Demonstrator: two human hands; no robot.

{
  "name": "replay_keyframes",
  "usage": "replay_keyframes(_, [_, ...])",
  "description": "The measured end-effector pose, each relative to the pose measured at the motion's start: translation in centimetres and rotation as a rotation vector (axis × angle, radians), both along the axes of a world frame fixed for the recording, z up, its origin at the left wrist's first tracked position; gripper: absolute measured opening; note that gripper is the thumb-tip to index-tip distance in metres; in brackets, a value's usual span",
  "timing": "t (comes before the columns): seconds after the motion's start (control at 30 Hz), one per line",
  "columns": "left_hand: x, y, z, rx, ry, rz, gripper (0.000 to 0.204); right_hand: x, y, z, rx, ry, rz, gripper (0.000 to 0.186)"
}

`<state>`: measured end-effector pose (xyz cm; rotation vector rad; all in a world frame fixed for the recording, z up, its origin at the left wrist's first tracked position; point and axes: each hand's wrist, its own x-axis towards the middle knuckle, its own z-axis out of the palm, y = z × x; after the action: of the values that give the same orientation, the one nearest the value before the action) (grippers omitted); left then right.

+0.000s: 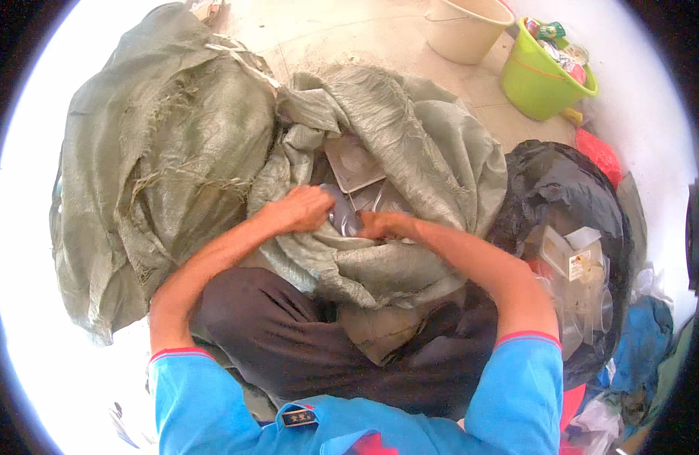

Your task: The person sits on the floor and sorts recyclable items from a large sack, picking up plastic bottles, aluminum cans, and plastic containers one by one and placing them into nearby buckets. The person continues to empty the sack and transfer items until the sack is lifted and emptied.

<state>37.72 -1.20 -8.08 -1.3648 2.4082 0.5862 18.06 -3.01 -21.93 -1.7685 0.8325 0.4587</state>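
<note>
In front of me a large grey-green woven sack (448,144) stands with its mouth rolled open. Clear plastic food containers (354,164) lie inside it. At the mouth, a shiny grey plastic piece (341,211) is between my two hands; its exact kind is hard to make out. My left hand (307,208) is closed on its left side. On the lower right side, my right hand (387,225) has its fingers bent round the edge of the same piece, and its fingertips are partly hidden.
A second, full woven sack (167,152) leans at the left. To the right, a black plastic bag (550,182) holds used clear food boxes (573,254). Beyond are a cream bucket (467,34) and a lime-green bucket (535,83) of crushed cans. Blue bags (641,349) lie at lower right.
</note>
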Motion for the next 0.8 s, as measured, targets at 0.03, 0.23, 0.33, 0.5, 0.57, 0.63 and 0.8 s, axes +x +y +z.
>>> replay_keyframes(0.03, [-1.0, 0.0, 0.9, 0.039, -0.119, -0.05, 0.026, -1.3, 0.6, -2.4, -0.092, 0.038, 0.094, 0.072])
replay_keyframes(0.23, [6.7, 4.4, 3.3, 0.133, -0.266, 0.076, 0.049, 3.5, 5.2, -2.1, -0.338, 0.033, -0.222, 0.109])
replay_keyframes(0.33, [6.6, 4.5, 2.1, 0.176, -0.314, 0.081, 0.079, 2.8, 4.2, -2.6, -0.307, 0.062, -0.332, 0.129])
replay_keyframes(0.5, [8.4, 5.6, -0.6, 0.224, -0.181, 0.224, 0.106, 3.3, 4.5, 1.6, -0.374, 0.02, -0.294, 0.124])
replay_keyframes(0.57, [7.4, 5.2, -1.4, 0.175, -0.161, 0.276, 0.107, 1.9, 3.5, 1.8, -0.385, -0.005, -0.254, 0.119])
replay_keyframes(0.63, [6.3, 4.6, -2.3, 0.128, -0.105, 0.342, 0.11, 0.9, 1.6, 3.4, -0.387, 0.016, -0.193, 0.113])
replay_keyframes(0.8, [6.9, 2.6, -5.6, 0.12, -0.083, 0.489, 0.104, 0.2, -0.4, 13.7, -0.129, 0.154, 0.087, 0.098])
